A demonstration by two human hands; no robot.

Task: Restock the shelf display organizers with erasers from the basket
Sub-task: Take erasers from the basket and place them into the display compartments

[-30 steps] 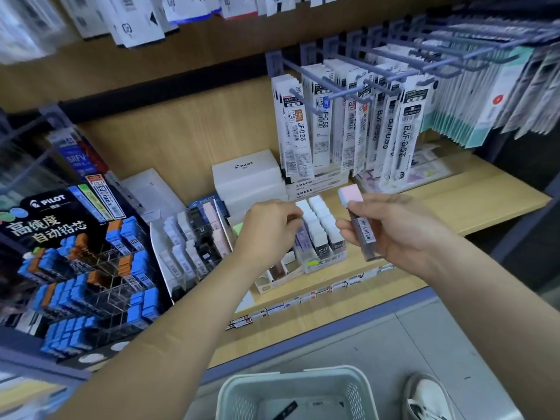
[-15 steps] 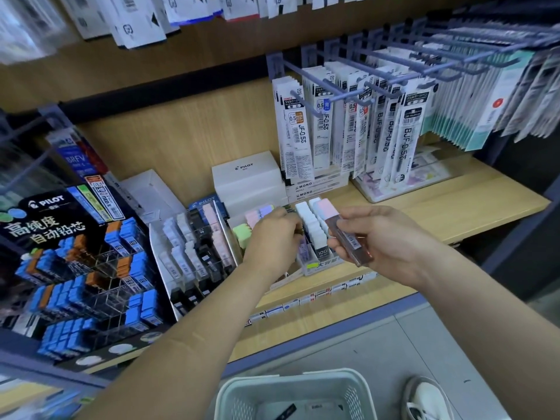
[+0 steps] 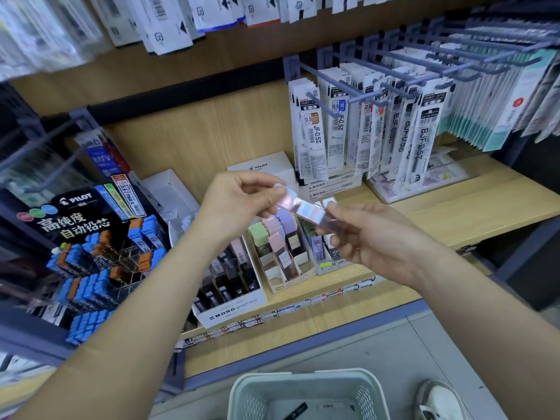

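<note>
Left hand [image 3: 239,204], right hand [image 3: 372,237] grip erasers [image 3: 303,209], masking organizers [image 3: 283,268] (basket [image 3: 241,386] below).

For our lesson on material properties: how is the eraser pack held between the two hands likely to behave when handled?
The eraser pack lies straight between the left hand and the right hand, so it is probably stiff. Fingertip pinches alone carry it, so it is likely light. Its wrap looks glossy and may be slippery.

left hand [image 3: 242,204]: raised, pinching eraser strip [image 3: 306,209] | right hand [image 3: 372,237]: raised, pinching its other end | forearms: converging
</note>
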